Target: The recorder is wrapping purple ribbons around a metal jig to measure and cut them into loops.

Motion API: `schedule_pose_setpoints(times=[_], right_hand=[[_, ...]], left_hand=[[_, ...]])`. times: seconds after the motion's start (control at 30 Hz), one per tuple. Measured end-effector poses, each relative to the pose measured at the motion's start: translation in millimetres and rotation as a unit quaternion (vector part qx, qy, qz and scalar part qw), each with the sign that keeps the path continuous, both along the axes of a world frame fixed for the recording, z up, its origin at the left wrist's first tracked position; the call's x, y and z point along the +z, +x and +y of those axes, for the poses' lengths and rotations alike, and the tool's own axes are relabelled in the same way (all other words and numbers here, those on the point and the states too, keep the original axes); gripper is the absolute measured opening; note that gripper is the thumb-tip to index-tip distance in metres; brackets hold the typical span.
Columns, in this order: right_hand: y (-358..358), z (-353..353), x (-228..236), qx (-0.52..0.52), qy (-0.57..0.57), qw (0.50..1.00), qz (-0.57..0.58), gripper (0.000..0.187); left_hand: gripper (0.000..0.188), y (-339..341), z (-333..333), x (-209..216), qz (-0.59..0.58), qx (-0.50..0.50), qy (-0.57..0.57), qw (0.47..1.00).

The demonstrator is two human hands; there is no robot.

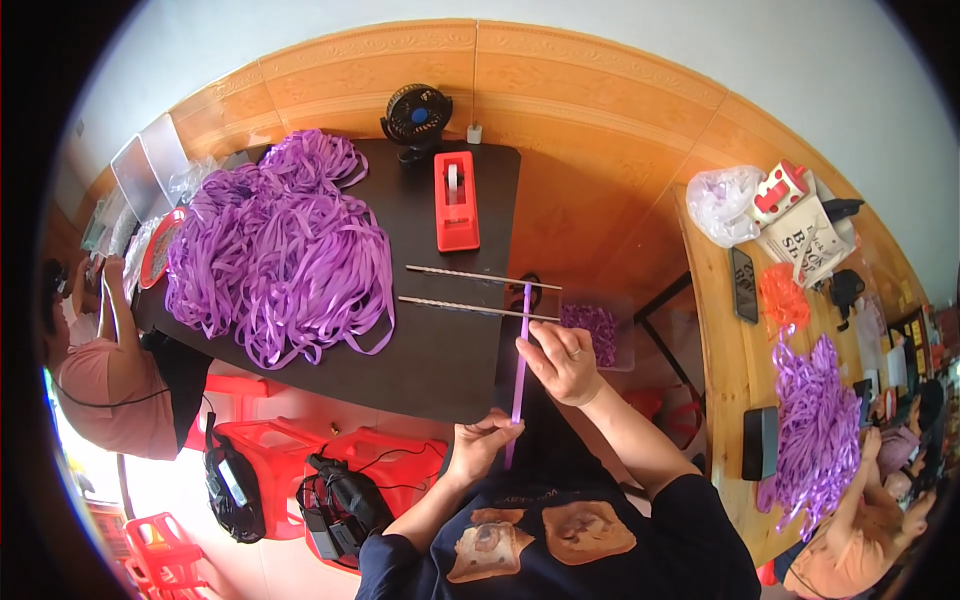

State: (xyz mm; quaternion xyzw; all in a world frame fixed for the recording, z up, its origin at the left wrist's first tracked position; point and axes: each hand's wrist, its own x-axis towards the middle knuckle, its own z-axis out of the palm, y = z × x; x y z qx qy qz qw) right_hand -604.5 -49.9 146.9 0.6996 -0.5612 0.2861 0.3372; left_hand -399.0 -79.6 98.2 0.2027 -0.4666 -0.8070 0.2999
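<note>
A narrow purple ribbon runs between my two hands, stretched nearly straight beside the right edge of the dark table. My left hand is closed on its lower part, with a short tail hanging below. Higher up, my right hand pinches the same ribbon. At its top the ribbon meets two thin metal rods, the far rod and the near rod; I cannot tell how it is wrapped. Both rods lie roughly parallel and stick out past the table edge.
A large heap of purple ribbon covers the left of the dark table. Behind are a red tape dispenser and a black fan. A bin of purple pieces stands below. Other people sit left and right; red stools hold bags.
</note>
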Motion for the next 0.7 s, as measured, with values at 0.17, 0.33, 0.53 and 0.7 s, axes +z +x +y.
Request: schedule_pose_setpoints(times=[0.17,0.33,0.53,0.7], right_hand=[[6,3,-3,0.029,0.008,0.999,0.018,0.028],[17,10,-2,0.034,0.018,0.999,0.028,0.022],[28,18,6,0.057,0.017,0.998,0.021,0.022],[34,25,4,0.069,0.015,0.997,0.025,0.025]], left_hand=[[0.011,3,2,-1,0.010,0.001,0.035,0.999],[0.012,3,2,5,0.027,-0.011,0.054,0.998],[0.011,3,4,4,0.054,-0.009,0.108,0.993],[0.011,3,7,7,0.096,-0.037,0.201,0.974]])
